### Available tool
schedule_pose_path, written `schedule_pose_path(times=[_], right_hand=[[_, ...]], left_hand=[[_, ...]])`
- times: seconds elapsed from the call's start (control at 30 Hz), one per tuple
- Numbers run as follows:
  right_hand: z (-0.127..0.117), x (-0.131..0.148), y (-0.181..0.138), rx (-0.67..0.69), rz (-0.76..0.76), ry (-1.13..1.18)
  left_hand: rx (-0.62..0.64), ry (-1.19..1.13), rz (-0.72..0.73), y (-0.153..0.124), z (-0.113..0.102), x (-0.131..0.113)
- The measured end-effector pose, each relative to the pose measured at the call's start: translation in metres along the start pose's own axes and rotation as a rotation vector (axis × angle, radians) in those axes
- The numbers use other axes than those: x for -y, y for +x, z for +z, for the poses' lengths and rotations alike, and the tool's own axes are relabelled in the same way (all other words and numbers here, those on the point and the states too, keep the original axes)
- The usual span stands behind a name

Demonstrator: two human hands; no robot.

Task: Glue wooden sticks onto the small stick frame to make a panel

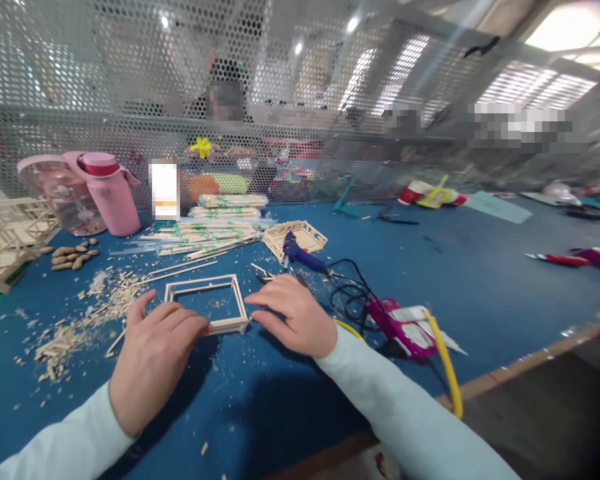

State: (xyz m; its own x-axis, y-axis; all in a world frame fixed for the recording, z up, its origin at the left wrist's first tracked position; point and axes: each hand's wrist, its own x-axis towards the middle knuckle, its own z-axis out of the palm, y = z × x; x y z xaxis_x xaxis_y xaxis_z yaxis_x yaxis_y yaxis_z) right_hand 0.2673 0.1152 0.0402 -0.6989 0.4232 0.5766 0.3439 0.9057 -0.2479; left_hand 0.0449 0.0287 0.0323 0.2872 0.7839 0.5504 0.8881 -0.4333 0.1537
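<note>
A small rectangular frame of thin wooden sticks [239,298] lies on the blue tabletop in front of me. My left hand [157,347] is closed on its near left side, fingertips at the front bar and little finger lifted. At the frame's right side is my right hand [293,313], thumb and forefinger apart with a small gap between them; whether they touch the wood I cannot tell. Just beyond that hand, a blue glue gun [305,255] rests against a shallow wooden tray [300,235] with latticed sides. Dark-handled pliers, partly hidden, lie behind my right hand.
Wood scraps [75,333] and loose sticks lie left, near several peanuts [73,255]. Bundled sticks [230,210], a pink bottle [114,193] and wooden structures [10,240] stand farther back. A black cable [350,293] leads toward a magenta-and-white item [405,327]. Perforated metal screens the back.
</note>
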Motion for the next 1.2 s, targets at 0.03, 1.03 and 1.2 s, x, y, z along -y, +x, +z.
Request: schedule_pose_path(times=[0.03, 1.03, 1.2], right_hand=[[0.005, 0.002, -0.002, -0.022, 0.006, 0.013], [0.018, -0.004, -0.011, -0.041, 0.152, 0.029], [0.02, -0.001, -0.014, -0.069, 0.206, 0.035]], left_hand=[[0.035, 0.0, -0.02, 0.004, 0.002, -0.001], [0.279, 0.027, -0.069, 0.011, 0.017, 0.002], [0.161, -0.011, -0.069, 0.006, 0.009, 0.004]])
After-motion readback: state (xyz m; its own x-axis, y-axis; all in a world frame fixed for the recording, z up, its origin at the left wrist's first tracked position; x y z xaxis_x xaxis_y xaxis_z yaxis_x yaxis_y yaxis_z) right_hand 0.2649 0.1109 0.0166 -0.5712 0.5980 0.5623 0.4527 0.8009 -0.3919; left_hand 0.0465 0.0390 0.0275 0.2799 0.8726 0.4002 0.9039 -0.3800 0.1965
